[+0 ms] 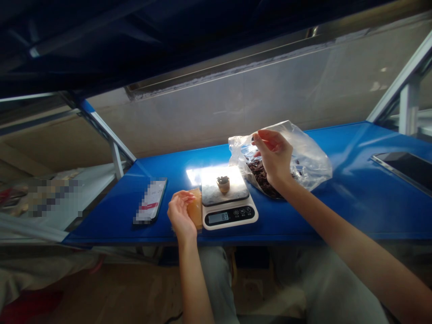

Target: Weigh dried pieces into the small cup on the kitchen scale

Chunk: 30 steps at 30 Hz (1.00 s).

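Note:
A white digital kitchen scale (pixel 254 217) stands on the blue table, its display reading about 8.3. On its shiny platform sits a small tan cup (pixel 223 186) heaped with dark pieces. My right hand (pixel 276 157) is raised over an open clear plastic bag (pixel 315 157), thumb and fingertips pinching a small dark piece (pixel 254 139). Inside the bag lie many dark brown dried flakes (pixel 259 174), partly hidden behind this hand. To the left of the scale, my left hand (pixel 182 216) rests palm up with loosely bent fingers, against a flat orange-tan packet (pixel 195 210).
A phone (pixel 153 198) with a lit screen lies at the left of the blue table (pixel 286 227). Another dark-screened device (pixel 405 168) is at the far right. Metal frame posts (pixel 108 132) rise at both ends, and a dark blue shelf (pixel 189 40) hangs overhead.

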Motion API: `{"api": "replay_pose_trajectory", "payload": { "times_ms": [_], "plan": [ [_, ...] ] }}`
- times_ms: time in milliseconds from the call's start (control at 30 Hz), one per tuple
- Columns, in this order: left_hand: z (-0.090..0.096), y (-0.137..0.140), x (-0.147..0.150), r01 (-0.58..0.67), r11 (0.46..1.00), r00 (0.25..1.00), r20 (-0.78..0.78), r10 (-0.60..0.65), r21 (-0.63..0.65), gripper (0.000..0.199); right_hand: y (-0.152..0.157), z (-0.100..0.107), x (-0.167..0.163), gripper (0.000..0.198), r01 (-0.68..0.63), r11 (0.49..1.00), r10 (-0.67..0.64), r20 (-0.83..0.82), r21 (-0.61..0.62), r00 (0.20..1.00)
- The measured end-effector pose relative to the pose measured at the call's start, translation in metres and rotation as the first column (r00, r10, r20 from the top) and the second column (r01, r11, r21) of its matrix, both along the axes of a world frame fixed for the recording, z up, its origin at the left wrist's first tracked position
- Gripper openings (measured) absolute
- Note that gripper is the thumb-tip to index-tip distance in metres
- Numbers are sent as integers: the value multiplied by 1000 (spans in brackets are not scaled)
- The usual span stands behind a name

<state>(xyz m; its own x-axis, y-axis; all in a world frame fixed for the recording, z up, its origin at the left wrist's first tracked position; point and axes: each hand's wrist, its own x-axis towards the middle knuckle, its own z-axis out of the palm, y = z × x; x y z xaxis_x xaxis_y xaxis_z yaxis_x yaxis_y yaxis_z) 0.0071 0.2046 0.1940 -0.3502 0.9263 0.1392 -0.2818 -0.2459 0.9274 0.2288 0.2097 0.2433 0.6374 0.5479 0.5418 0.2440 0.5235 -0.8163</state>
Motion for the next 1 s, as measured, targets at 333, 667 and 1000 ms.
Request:
{"api": "replay_pose_trajectory", "payload": {
  "times_ms": [333, 667, 1000],
  "plan": [
    [0, 0, 1, -2, 1000, 1000, 9, 2, -6, 23, 16, -16, 25, 17, 92, 975, -79, 72, -202, 994],
    [1, 0, 2, 10, 1000, 1000, 28, -10, -16, 23, 12, -21, 38, 28, 236, 870, 8, 491, -433, 871],
    [2, 0, 3, 12, 1000, 999, 45, -11, -20, 23, 12, -26, 44, 30, 277, 782, 148, 598, -559, 788]
  ]
}}
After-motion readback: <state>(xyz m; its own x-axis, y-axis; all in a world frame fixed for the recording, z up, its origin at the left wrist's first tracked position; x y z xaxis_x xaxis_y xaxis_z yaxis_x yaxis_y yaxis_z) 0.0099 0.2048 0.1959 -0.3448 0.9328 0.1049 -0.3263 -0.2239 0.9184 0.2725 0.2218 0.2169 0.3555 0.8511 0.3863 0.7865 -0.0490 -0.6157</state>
